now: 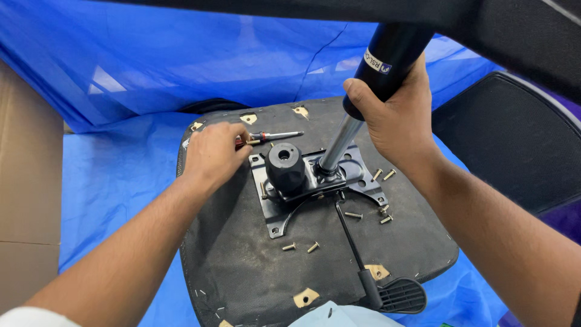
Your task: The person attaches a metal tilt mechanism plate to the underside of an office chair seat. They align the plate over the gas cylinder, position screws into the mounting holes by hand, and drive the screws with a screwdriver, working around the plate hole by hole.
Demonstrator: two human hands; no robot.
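Gas cylinder (387, 60), black with chrome rod, gripped by right hand (402, 118)

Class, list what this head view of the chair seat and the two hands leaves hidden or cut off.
- Screwdriver handle: head view, covered by the left hand.
- Gas cylinder top: head view, hidden behind a dark part at the upper edge.
- Right hand palm: turned away, wrapped round the cylinder.
- Seat underside front: cut off by the bottom edge.
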